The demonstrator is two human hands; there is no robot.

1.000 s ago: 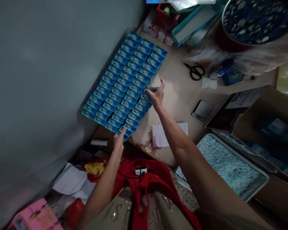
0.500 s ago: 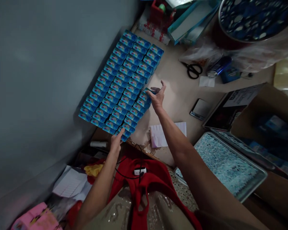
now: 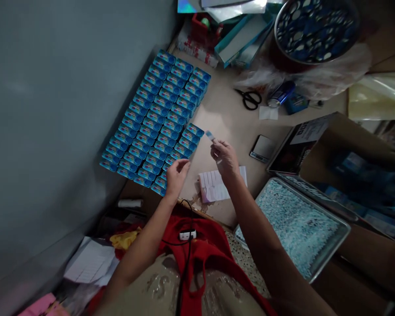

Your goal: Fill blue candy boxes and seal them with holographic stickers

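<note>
Small blue packs (image 3: pixel 153 118) with printed tops stand in close rows on the table, beside the wall. My right hand (image 3: pixel 225 158) is closed, its fingertips pinching a small flat blue-and-white piece (image 3: pixel 210 135) just right of the rows' near corner. Over the near right edge of the packs is my left hand (image 3: pixel 177 177), fingers curled and thumb pressed to the fingertips. Whatever it may hold is hidden. It covers part of the shortest column.
Right of the packs lie a paper sheet (image 3: pixel 213 186), a small scale (image 3: pixel 262 148), black scissors (image 3: pixel 250 99) and a blue can (image 3: pixel 281 93). A tray of pale blue granules (image 3: pixel 289 224) and an open carton (image 3: pixel 316 145) stand at right. A large pot (image 3: pixel 316 33) is behind.
My right hand has left the end of the short column, moving right and nearer, and now pinches a small piece. My left hand has lifted from the near corner and shifted right and up.
</note>
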